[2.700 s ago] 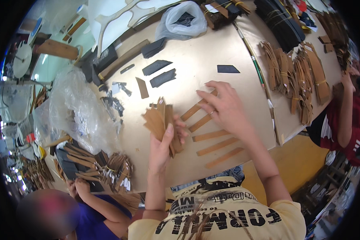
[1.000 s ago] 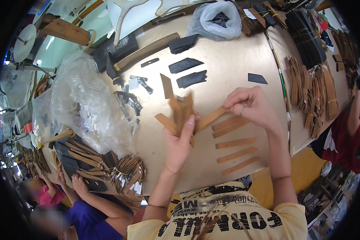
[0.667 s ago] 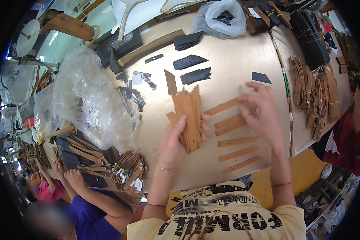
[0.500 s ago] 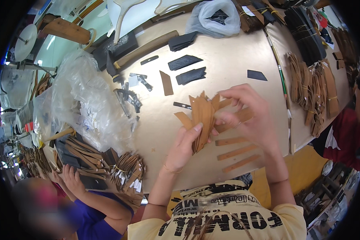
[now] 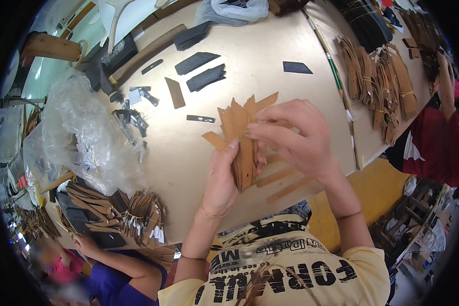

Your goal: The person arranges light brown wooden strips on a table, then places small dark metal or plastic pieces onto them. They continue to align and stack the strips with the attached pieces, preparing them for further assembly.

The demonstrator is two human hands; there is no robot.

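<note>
The left hand (image 5: 220, 178) is gripping a fanned stack of tan strips (image 5: 241, 137) from below, thumb pressed on the front face, and the whole bunch is being held up just above the table (image 5: 270, 66). The right hand (image 5: 296, 137) is pinching in at the top of the fan, fingertips closed on one of the strips near its upper end.

If you're doing this kind of sorting, I'd say the trick is keeping the left grip firm at the bottom so the fan isn't sliding apart, while the right fingers are only working one strip at a time. Squaring the lower ends against the palm probably helps too, since the tops are splaying out at different angles.

Around it: a few loose strips (image 5: 285, 183) are lying flat on the table right under the right wrist, so they're easy to knock. Dark pieces (image 5: 199, 71) are sitting further up the table, well apart. A crumpled clear plastic bag (image 5: 81, 137) is piling up on the left, near a tied bundle (image 5: 143, 219) at the table edge. More banded bundles (image 5: 377, 86) are lined up on the right. Another person's arm in a purple sleeve (image 5: 122, 270) is reaching in at lower left.
</note>
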